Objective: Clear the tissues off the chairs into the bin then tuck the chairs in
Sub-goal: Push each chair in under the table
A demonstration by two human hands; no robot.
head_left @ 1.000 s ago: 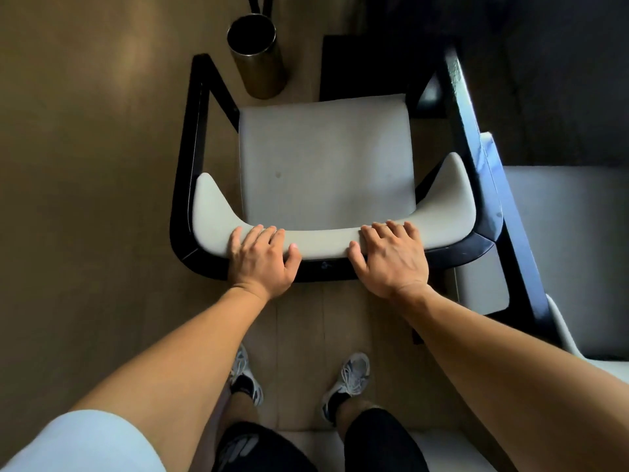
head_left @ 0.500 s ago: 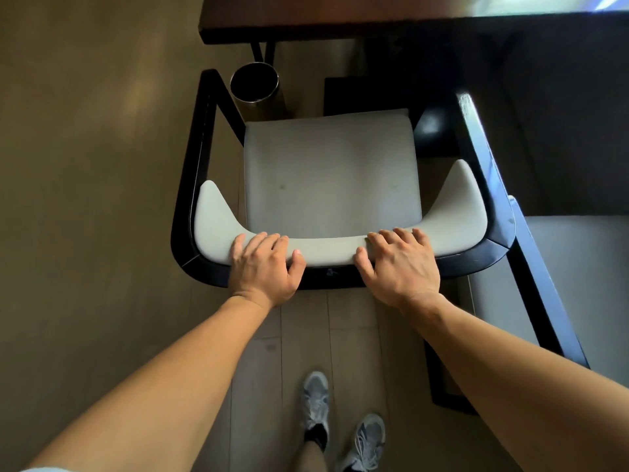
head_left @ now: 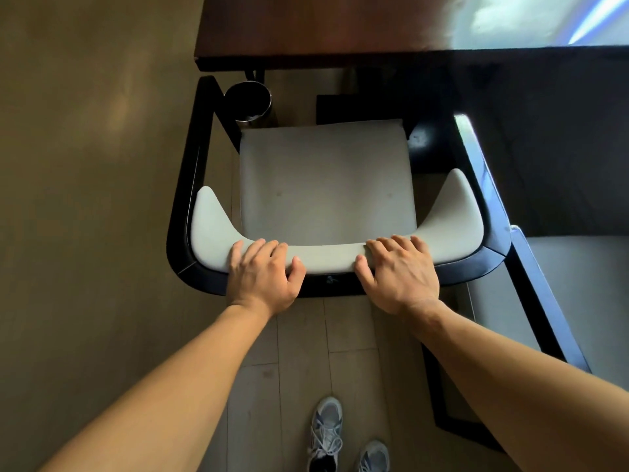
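Head view looks straight down on a chair [head_left: 326,185] with a pale grey seat and a black frame. The left hand [head_left: 263,275] and the right hand [head_left: 401,274] both lie on the padded top of the backrest, side by side with a gap between them. On each hand the fingers curl over the pad toward the seat and the thumb presses on the near edge, so both hands are grasping the backrest. Beyond the hands, past the front of the seat, is the edge of a dark wooden table [head_left: 323,28]. Ahead of the left hand, just beside the front left corner of the seat, stands a dark round bin [head_left: 248,100]. To the right of the right hand a second chair [head_left: 578,294] shows partly.
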